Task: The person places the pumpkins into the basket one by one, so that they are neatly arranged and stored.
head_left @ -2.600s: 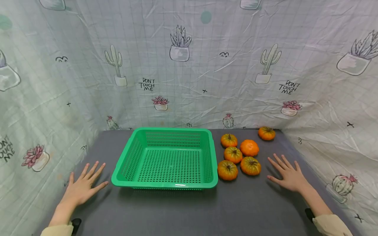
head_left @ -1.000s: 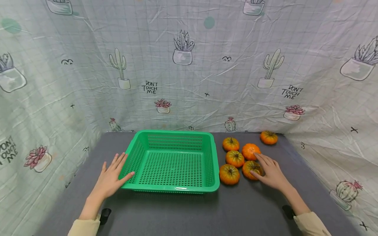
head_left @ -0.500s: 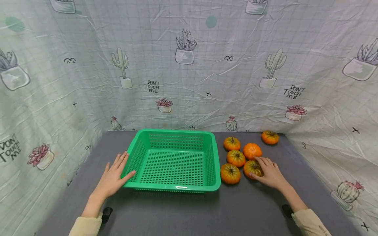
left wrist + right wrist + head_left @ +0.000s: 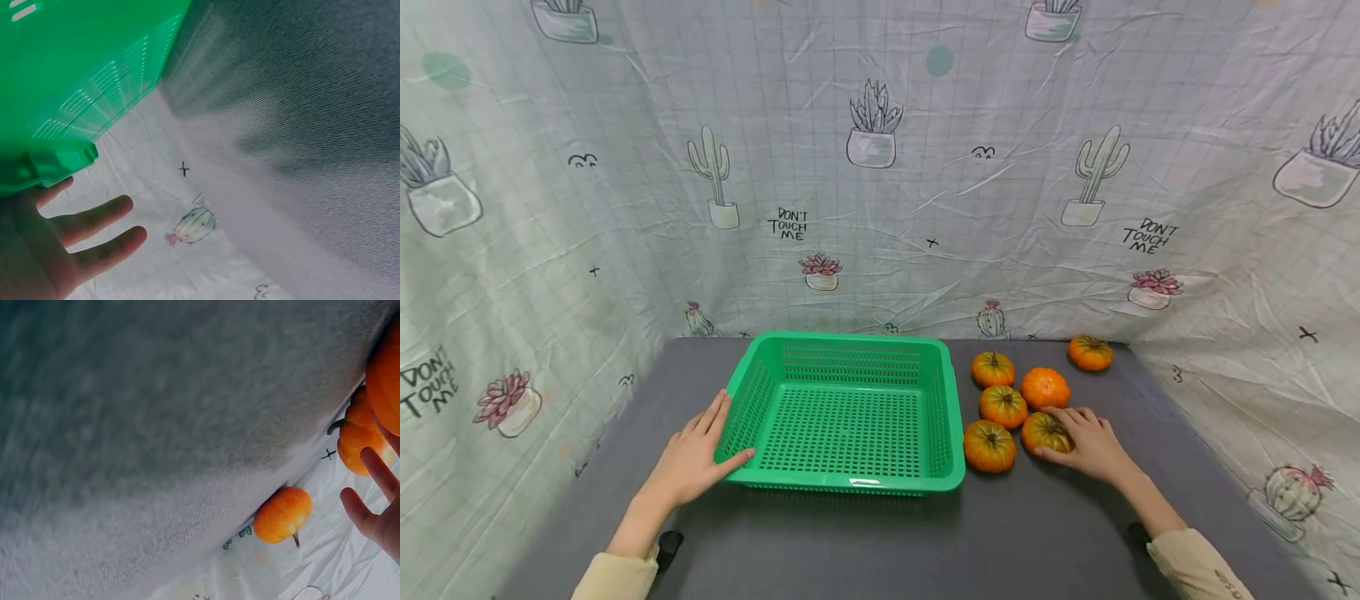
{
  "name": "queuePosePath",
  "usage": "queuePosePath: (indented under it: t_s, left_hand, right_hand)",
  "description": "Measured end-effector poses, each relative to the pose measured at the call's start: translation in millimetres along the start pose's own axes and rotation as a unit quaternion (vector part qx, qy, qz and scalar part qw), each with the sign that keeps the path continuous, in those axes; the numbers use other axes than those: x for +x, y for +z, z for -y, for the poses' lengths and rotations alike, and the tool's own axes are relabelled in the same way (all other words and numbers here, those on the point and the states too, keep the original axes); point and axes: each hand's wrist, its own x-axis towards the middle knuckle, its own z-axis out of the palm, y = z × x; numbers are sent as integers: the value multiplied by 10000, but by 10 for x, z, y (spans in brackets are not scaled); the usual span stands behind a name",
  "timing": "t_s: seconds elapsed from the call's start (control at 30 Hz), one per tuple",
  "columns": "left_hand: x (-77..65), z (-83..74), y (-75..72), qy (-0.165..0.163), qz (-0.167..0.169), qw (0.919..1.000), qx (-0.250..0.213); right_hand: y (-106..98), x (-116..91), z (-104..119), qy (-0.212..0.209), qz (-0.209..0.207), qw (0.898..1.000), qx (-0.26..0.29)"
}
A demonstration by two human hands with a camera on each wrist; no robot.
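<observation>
At the green plastic basket's (image 4: 850,482) left rim, my left hand (image 4: 688,462) rests with fingers extended and the thumb over the near left corner. In the left wrist view, fingers (image 4: 100,219) spread straight beneath the basket rim (image 4: 50,172). My right hand (image 4: 1093,446) holds a small orange-green pumpkin (image 4: 1041,432), thumb at its near side and fingers over its far side. The pumpkin sits on the table. Part of a pumpkin (image 4: 387,381) shows at the right wrist view's edge, where two fingers (image 4: 359,509) stay off it.
Between basket and right hand lie several pumpkins: one nearest (image 4: 988,447), one behind it (image 4: 1003,407), one at the back (image 4: 992,369) and a brighter orange one (image 4: 1045,388). Another pumpkin (image 4: 1090,353) lies by the back right corner. Patterned cloth (image 4: 880,208) encloses the grey table (image 4: 850,550).
Both hands have moved inward from the table's sides: the left to the basket rim, the right onto the pumpkin. Over the last half second the right fingers have closed further round it.
</observation>
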Motion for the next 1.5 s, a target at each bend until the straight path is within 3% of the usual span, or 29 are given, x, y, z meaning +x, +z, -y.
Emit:
queuePosePath:
  t_s: [0.37, 0.7, 1.0, 1.23, 1.5]
  left_hand:
    - [-28, -40, 5, -101, -39, 9999, -86]
    - [-13, -39, 2, -107, -11, 9998, -147]
    - [-3, -48, 3, -101, -3, 9999, -130]
    - [-10, -48, 22, -78, -22, 9998, -184]
    - [-15, -33, 27, -94, -85, 9994, -319]
  right_hand:
    - [3, -24, 31, -134, 148, 9993, -302]
    - [-18, 8, -5, 90, 258, 9995, 175]
    - [-164, -8, 65, 71, -15, 9990, 433]
    - [-293, -30, 248, -57, -345, 9974, 629]
    - [-365, 88, 461, -473, -638, 9962, 370]
